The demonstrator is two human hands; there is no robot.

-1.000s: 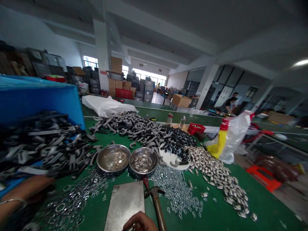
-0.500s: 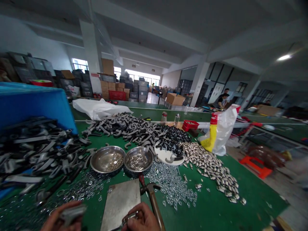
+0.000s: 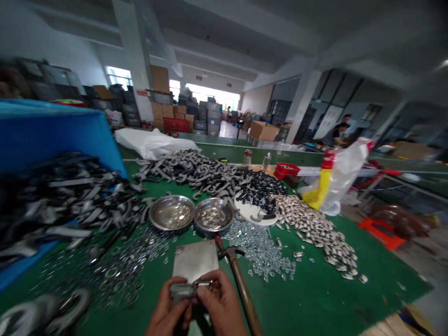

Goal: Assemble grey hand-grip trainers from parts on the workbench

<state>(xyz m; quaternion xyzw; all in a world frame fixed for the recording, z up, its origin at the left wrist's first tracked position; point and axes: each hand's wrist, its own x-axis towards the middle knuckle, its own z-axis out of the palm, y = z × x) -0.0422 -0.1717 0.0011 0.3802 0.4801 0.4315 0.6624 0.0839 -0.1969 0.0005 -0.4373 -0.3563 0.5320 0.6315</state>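
My left hand [image 3: 166,305] is closed round a grey metal wrench part [image 3: 181,291], held low in front of me. My right hand [image 3: 224,303] pinches a small shiny ribbed metal cylinder [image 3: 204,283] close against the right end of that part. Whether the two pieces are joined I cannot tell, as fingers cover the meeting place. Just beyond both hands lies a flat metal plate [image 3: 196,259]. A claw hammer [image 3: 241,284] with a wooden handle rests right of my right hand, beside a red-handled tool [image 3: 218,241].
Two steel bowls [image 3: 154,218] [image 3: 229,219] hold small parts. Washers or nuts [image 3: 259,252] are scattered around. Behind lie piled wrench parts [image 3: 196,172], a white plate [image 3: 245,215] and silver cylinders [image 3: 315,228]. A blue bin [image 3: 70,133] stands left; a plastic bag [image 3: 345,172] stands right.
My left hand has moved right with the wrench part, bringing it against the ribbed cylinder in my right hand. The view has shifted, and blurred wrench parts now show at lower left.
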